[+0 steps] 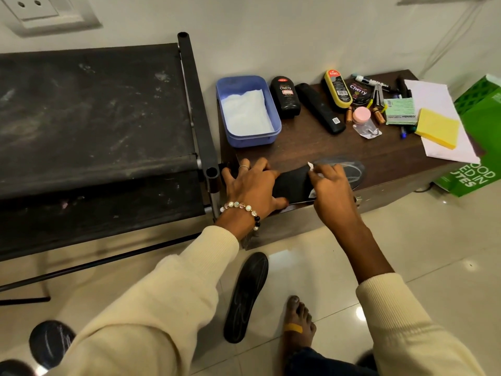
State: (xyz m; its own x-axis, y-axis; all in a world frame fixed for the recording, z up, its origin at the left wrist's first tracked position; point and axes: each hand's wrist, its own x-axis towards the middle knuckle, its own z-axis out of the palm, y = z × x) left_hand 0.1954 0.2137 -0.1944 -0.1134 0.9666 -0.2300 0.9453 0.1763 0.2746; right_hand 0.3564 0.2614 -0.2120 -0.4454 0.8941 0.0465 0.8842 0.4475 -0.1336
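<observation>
A black insole (294, 184) lies along the front edge of the low brown table (298, 147). My left hand (252, 185) rests flat on its left end with fingers spread, pressing it down. My right hand (329, 185) is over the middle of the insole and pinches a small white wipe (311, 167) against it. The insole's far end (349, 168) looks grey and shiny. A second black insole (248, 297) lies on the floor tiles below.
On the table stand a blue tub (248, 111) with white tissue, a black polish bottle (284, 96), a shoe brush (320, 108), a yellow sponge applicator (337, 88), a polish tin (357, 90), batteries, pens, yellow sticky notes (437, 127). A black rack (95, 118) stands left, a green bag (479, 131) right.
</observation>
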